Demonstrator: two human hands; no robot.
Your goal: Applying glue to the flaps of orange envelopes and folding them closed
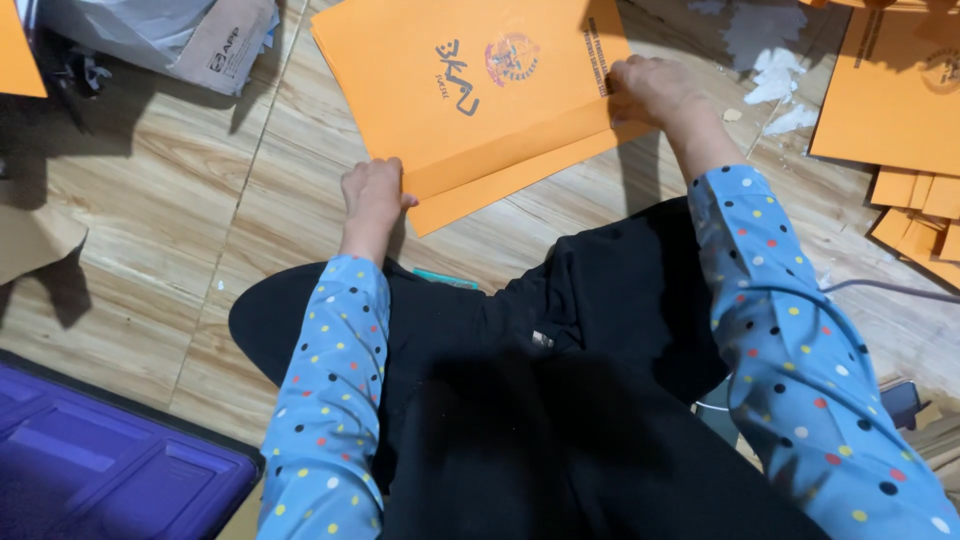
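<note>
left hand [372,192] pinches folder [480,100] flap corner | right hand [650,90] pressing flap, fingers curled | risk: uneven pressure skews crease

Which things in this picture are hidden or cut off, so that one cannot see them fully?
Head view, the only one:
- Orange folder: top cut by the frame edge; left hand and right hand cover its lower corners.
- Fingertips of both hands: curled under, out of sight.
- Teal object: mostly behind the black trousers.
- Orange stack: cut by the right edge.
- Purple tray: cut by the bottom-left corner.
</note>
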